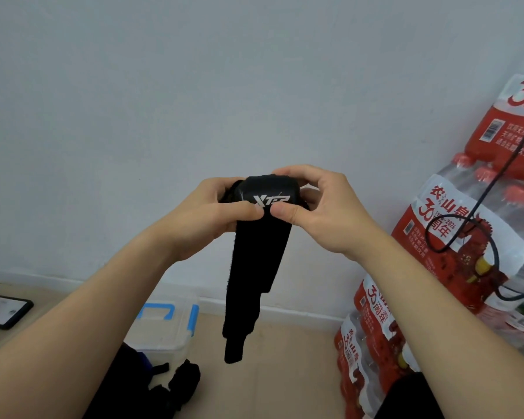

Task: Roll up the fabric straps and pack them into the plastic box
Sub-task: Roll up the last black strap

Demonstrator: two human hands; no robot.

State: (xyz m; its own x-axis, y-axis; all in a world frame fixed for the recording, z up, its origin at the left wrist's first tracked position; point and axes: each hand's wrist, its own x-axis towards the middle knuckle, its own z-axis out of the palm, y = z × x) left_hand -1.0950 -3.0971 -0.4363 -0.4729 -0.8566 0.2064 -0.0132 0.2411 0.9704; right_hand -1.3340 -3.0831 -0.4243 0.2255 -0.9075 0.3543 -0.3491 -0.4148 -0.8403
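I hold a black fabric strap (257,267) in the air in front of a pale wall. Its top is partly rolled and carries a white logo. My left hand (212,216) grips the roll from the left, thumb on the front. My right hand (321,207) grips it from the right, fingers curled over the top. The loose tail hangs straight down. A clear plastic box (164,331) with blue latches stands on the floor below, partly behind my left forearm. More black straps (179,385) lie in a heap on the floor in front of it.
Stacked shrink-wrapped packs of bottled water (454,237) with red labels fill the right side, with a black cable (478,207) draped over them. A dark tablet-like device (6,313) lies on the floor at far left. The floor is light wood.
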